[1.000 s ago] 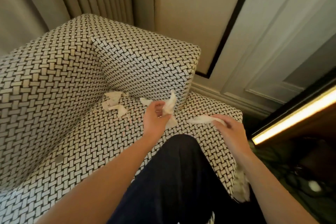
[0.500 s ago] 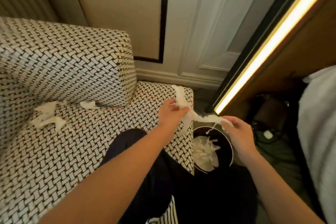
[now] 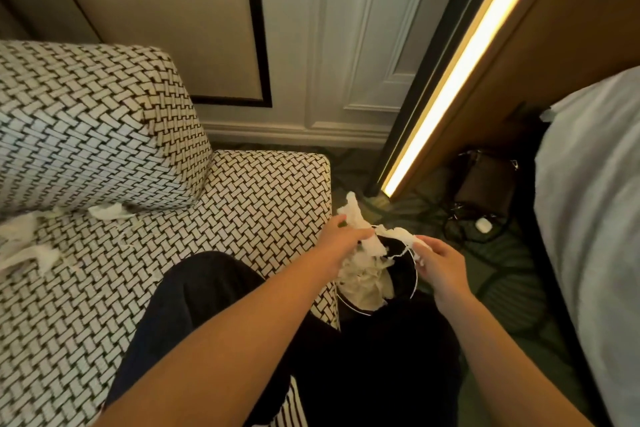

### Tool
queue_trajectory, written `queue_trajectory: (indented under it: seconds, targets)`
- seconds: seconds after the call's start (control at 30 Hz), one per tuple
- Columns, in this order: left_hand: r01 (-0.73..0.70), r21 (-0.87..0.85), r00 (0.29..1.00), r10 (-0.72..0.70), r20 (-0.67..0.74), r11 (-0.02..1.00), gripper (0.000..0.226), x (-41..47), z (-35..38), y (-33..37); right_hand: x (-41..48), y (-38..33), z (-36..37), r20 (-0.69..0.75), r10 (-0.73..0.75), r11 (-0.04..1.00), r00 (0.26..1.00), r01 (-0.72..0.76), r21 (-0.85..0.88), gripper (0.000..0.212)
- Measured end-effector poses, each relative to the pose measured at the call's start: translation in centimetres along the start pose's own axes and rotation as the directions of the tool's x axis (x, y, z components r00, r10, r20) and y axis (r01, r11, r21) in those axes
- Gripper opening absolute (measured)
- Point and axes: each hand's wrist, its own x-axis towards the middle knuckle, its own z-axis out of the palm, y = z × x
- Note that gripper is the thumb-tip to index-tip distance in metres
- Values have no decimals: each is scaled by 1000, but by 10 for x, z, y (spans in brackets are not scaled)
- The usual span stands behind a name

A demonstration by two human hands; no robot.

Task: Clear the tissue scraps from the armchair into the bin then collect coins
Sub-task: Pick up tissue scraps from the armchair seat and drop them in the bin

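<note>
My left hand [image 3: 337,241] and my right hand [image 3: 438,260] hold white tissue scraps [image 3: 360,224] over a round black bin [image 3: 410,282] that stands on the floor just right of the armchair seat. Crumpled tissue lies inside the bin. A strand of tissue stretches between both hands. More tissue scraps lie on the black-and-white woven armchair [image 3: 242,198]: one [image 3: 107,211] against the armrest and a larger clump [image 3: 20,243] at the far left. No coins show.
My dark-trousered knee [image 3: 207,288] rests on the seat. A lit light strip [image 3: 460,55] runs along a wooden panel. A white bed [image 3: 595,218] fills the right edge. A dark bag [image 3: 485,184] and cables lie on the green carpet.
Both hands carried the tissue scraps from the seat rightward to above the bin, and my view swung right with them. The hands have drawn closer together.
</note>
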Motion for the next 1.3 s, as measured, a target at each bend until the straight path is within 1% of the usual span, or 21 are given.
queue_trajectory:
  seconds: [0.1, 0.2, 0.27, 0.33, 0.4, 0.53, 0.7, 0.8, 0.9, 0.97, 1.03, 1.13, 1.23, 1.3]
  targets:
    - [-17, 57, 1000, 17, 0, 998, 69, 4, -3, -5, 2, 3, 4, 31, 51, 999, 998, -50, -11, 21]
    - [-27, 85, 1000, 28, -13, 996, 62, 5, -9, -9, 2, 2, 7, 57, 66, 998, 996, -65, -15, 22]
    - [-42, 88, 999, 45, -30, 995, 57, 4, -12, -9, 3, 1, 9, 95, 64, 996, 993, -59, -62, 20]
    - [-55, 90, 997, 59, -43, 994, 54, 2, -14, -9, 4, 1, 11, 165, 82, 989, 983, -60, -134, 20]
    - [-63, 98, 996, 69, -56, 993, 52, 1, -18, -8, 3, -1, 13, 226, 114, 981, 967, -74, -177, 26]
    - [-93, 134, 989, 107, -106, 987, 48, -3, -30, -5, 0, -3, 12, 267, 120, 974, 956, -62, -216, 37]
    - [-142, 113, 977, 157, -143, 983, 41, -13, -53, 3, -14, -21, 17, 294, 50, 972, 954, 22, -235, 36]
    - [-183, 89, 968, 195, -158, 979, 37, -22, -71, 5, -31, -41, 32, 330, -31, 973, 943, 103, -204, 35]
    - [-225, 107, 957, 240, -160, 968, 31, -33, -94, 8, -54, -61, 54, 367, -117, 963, 923, 196, -186, 29]
    - [-259, 139, 945, 281, -170, 956, 26, -41, -119, 8, -73, -72, 74, 417, -171, 948, 893, 264, -176, 23]
    - [-300, 161, 925, 328, -192, 940, 22, -50, -149, 8, -92, -80, 96, 491, -206, 919, 847, 339, -200, 22]
    - [-327, 182, 890, 367, -272, 927, 17, -64, -201, 4, -118, -86, 132, 623, -215, 855, 752, 453, -251, 23]
    - [-317, 185, 862, 364, -352, 930, 14, -76, -253, -10, -143, -86, 172, 715, -221, 789, 663, 552, -268, 20]
    - [-287, 192, 848, 342, -406, 938, 19, -81, -284, -26, -157, -85, 198, 759, -219, 755, 613, 599, -267, 20]
